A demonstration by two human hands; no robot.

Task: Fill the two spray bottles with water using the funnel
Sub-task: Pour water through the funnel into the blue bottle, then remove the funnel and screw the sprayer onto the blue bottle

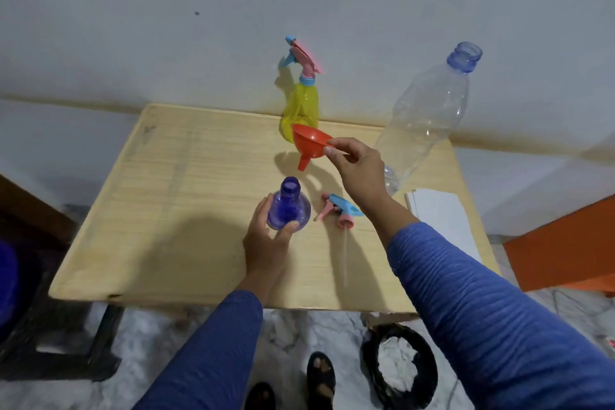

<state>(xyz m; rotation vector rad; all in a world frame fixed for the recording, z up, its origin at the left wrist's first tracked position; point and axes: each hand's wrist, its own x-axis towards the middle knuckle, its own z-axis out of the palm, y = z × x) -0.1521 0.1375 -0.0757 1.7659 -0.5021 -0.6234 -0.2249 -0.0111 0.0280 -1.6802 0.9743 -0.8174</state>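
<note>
The left hand (269,236) wraps the blue bottle (289,206), its grip steadying it upright on the desk (186,196). The right hand (357,170) pinches the funnel (311,143) by its rim, spout hovering above the open neck, ready for seating.

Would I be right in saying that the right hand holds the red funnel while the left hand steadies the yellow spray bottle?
Not quite: in the head view, the left hand steadies the blue spray bottle. The right hand does hold the red funnel.
</note>
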